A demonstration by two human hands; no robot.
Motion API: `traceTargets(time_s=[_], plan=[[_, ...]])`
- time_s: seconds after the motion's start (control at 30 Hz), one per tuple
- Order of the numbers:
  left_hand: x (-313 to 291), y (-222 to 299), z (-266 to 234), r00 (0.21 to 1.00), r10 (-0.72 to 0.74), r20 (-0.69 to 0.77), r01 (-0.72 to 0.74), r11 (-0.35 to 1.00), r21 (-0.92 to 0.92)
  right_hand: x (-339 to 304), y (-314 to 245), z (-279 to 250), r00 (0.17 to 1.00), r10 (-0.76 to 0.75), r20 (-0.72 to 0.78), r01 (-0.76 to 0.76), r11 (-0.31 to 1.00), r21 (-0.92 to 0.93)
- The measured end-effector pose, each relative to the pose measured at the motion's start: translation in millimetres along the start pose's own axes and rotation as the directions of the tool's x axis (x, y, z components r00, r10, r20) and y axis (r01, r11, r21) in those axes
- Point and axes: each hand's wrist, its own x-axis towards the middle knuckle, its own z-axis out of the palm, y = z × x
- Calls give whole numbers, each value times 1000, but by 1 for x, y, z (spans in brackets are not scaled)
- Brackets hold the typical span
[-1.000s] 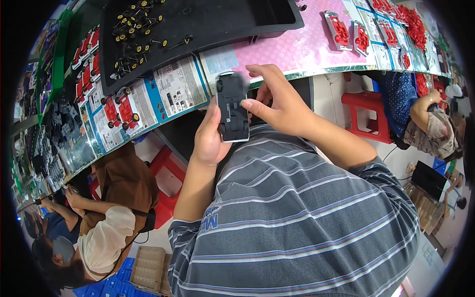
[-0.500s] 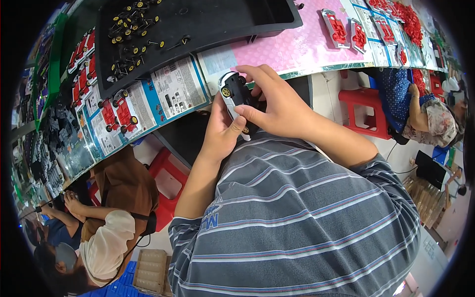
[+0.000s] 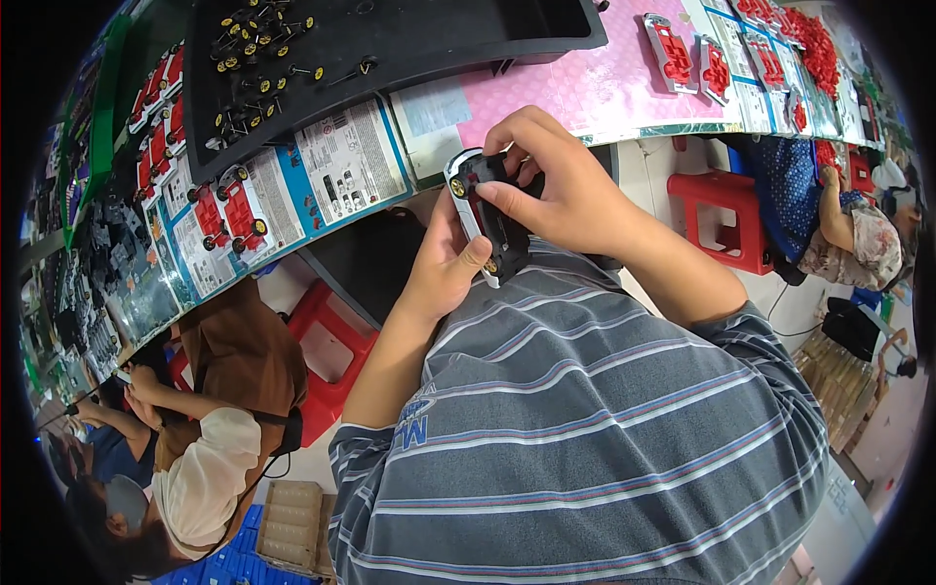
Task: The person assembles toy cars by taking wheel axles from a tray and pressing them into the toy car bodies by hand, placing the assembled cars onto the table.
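A small toy car [image 3: 499, 234] with a white body, black underside and yellow-hubbed wheels is held bottom up just off the table's edge. My left hand [image 3: 441, 261] is closed round its left side, thumb along the white flank. My right hand [image 3: 561, 190] grips its far end, with thumb and curled fingers against the black underside. Something small and red shows near the right thumb; I cannot make out what it is. The fingers hide part of the car's far end and right side.
Ahead, a black tray [image 3: 429, 44] holds wheel-and-axle sets [image 3: 255, 44]. Red-and-silver car bodies [image 3: 234, 213] lie left of it, more bodies [image 3: 673, 57] at the right. Co-workers sit at left [image 3: 219, 448] and right [image 3: 829, 219]; red stools [image 3: 717, 210] stand below the table.
The car has turned in my hands and shows more of its black underside. My right thumb and fingers have moved from its middle toward its far end.
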Motion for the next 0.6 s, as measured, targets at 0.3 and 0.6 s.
traceTargets(time_s=[0.3,0.6], plan=[[-3,-2,-2,998,-58,25,59,998,-37,-1,9,-7,998,-13,-54,16,999,51],[-1,3,-6,997,-72,19,75,968,-239,-6,14,-24,977,191,-96,-108,827,551]])
